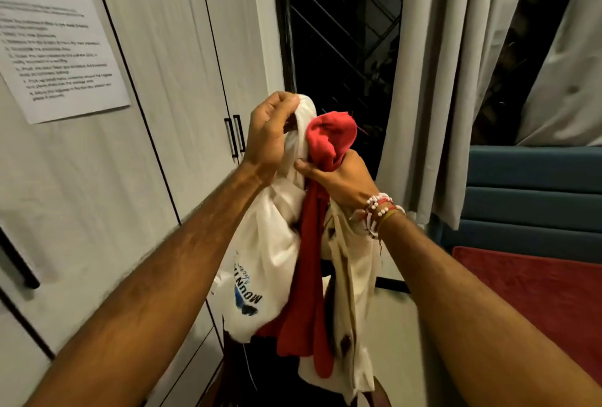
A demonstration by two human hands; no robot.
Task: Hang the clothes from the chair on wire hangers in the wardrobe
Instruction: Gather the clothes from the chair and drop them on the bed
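Clothes hang as one bundle before us in the head view, lifted between both arms. Our left grip (272, 132) pinches the top edge of the white shirt (260, 263), in our judgement to pull it apart from the others. Our right grip (338, 178) is clenched around the red garment (309, 292), and the cream cloth (351, 269) hangs under the same wrist, so the rest does not fall. The wardrobe doors (169, 80) just beside the bundle are closed, so we judge that hanging is not yet begun. A printed sheet (55, 35) is stuck on one door.
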